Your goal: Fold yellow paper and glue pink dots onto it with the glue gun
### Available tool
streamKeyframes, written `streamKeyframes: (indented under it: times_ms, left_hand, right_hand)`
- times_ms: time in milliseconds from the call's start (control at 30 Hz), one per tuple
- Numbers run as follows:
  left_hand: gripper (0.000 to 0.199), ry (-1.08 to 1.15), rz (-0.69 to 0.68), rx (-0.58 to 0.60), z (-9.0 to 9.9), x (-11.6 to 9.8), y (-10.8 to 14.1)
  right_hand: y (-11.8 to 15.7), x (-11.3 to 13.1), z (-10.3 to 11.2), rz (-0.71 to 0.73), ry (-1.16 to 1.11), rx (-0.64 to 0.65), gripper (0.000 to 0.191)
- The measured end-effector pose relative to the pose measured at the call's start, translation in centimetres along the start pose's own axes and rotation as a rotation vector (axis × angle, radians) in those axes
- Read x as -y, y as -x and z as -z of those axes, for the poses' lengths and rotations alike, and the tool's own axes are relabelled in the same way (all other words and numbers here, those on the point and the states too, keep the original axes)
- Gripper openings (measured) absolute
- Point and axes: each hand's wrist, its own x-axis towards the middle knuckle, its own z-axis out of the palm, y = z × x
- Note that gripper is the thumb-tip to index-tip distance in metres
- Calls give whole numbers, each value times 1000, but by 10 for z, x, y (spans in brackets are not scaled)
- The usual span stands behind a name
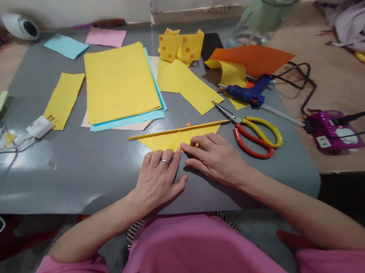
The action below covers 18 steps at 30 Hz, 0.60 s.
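Observation:
A folded sheet of yellow paper (181,137) lies at the front of the grey table, with a narrow folded strip along its far edge and slanted sides. My left hand (157,177) rests its outstretched fingertips on the paper's near edge, thumb off to the side. Beside it, my right hand (216,158) presses the same edge with bent, slightly parted fingers; its thumb lies below the index finger. Both hands cover much of the near edge. Scissors (239,121) with one red and one yellow handle lie right of the paper, blades parted.
Stacked yellow sheets (119,81) lie behind. A dotted yellow paper piece (180,45) stands beyond them. At right are a blue glue gun (249,93), orange paper (250,59) and a purple power box (333,131). A white plug (40,127) and cables lie left.

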Motion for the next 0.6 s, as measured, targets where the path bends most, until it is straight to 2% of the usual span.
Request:
streamKeyframes:
  times_ms: [133, 333, 433, 600]
  left_hand:
    - [51, -63, 49, -53, 6, 2, 11]
    - [46, -143, 128, -65, 20, 19, 26]
    - [41, -141, 102, -125, 24, 25, 15]
    - [28, -88, 47, -197, 17, 26, -30]
  right_hand:
    - [2, 3, 1, 0, 53, -5, 49]
    - [-1, 1, -1, -23, -5, 6, 50]
    - [-5, -3, 0, -46, -104, 0, 46]
    - [-10, -9, 3, -51, -305, 15, 32]
